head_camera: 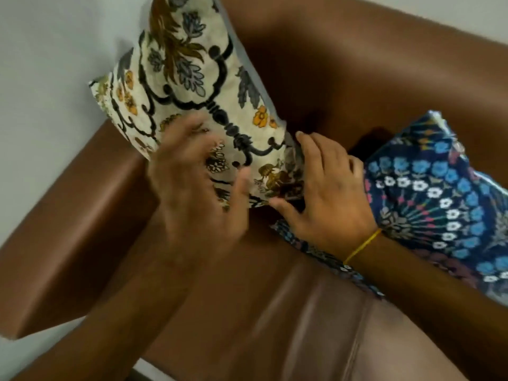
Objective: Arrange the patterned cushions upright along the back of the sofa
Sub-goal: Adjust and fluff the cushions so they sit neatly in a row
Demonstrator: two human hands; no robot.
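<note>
A cream cushion (pixel 192 64) with black scrolls and orange and grey flowers stands upright in the corner of the brown leather sofa (pixel 357 64), leaning on the backrest. My left hand (pixel 198 182) is blurred, its fingers spread over the cushion's lower front. My right hand (pixel 330 193), with a yellow band at the wrist, pinches the cushion's lower right corner between thumb and fingers. A dark blue cushion (pixel 439 202) with blue and white flowers leans against the backrest to the right, partly behind my right forearm.
The sofa's armrest (pixel 82 229) runs along the left, with a pale wall (pixel 41 78) behind it. The brown seat (pixel 302 325) lies below my hands, with a seam between its pads.
</note>
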